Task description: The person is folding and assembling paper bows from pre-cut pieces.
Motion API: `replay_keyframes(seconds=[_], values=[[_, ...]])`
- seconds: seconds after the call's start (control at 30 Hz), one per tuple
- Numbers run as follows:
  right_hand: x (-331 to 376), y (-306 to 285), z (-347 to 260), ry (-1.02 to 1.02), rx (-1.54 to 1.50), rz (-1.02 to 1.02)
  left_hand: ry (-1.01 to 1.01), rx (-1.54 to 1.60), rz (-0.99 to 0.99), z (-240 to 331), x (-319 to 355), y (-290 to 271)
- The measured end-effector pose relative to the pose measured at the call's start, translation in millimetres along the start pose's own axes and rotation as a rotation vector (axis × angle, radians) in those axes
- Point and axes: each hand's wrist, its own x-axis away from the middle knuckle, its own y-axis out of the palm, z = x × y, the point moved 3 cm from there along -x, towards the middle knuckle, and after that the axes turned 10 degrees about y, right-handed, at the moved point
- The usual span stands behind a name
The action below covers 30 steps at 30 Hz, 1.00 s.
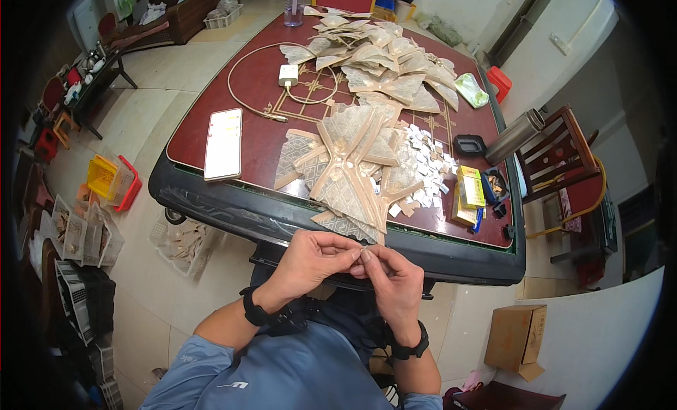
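My left hand (310, 260) and my right hand (393, 283) meet just below the table's near edge, fingertips pinched together on a small pale piece (367, 257) held between them. Both wrists wear black bands. Just beyond the hands, a heap of tan patterned triangular sachets (349, 171) lies on the dark red tabletop (257, 138). To its right sits a scatter of small white squares (423, 163).
More sachets (384, 61) pile at the far end. A phone (224, 143), a white charger with looped cable (288, 75), yellow boxes (469, 188), a metal flask (515, 135), a wooden chair (564, 159), floor baskets (113, 181) and a cardboard box (516, 336) surround the table.
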Motion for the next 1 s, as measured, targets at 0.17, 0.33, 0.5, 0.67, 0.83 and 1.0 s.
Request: replay_keyframes(seconds=[0.17,0.33,0.5,0.67,0.83,1.0], values=[[2,0,2,0.002,0.001,-0.006,0.035,-0.089,0.001,3,0,0],[2,2,4,0.016,-0.017,-0.027,0.046,-0.164,0.006,3,1,-2],[3,2,3,-0.013,0.022,-0.001,0.052,-0.105,-0.002,1,1,-2],[3,7,9,0.026,-0.174,-0.011,0.147,-0.008,0.053,-7,3,6],[2,9,13,0.171,-0.422,-0.108,0.516,-0.500,0.081,-1,7,7],[5,3,13,0.187,-0.401,-0.125,0.555,-0.622,0.041,5,10,10]])
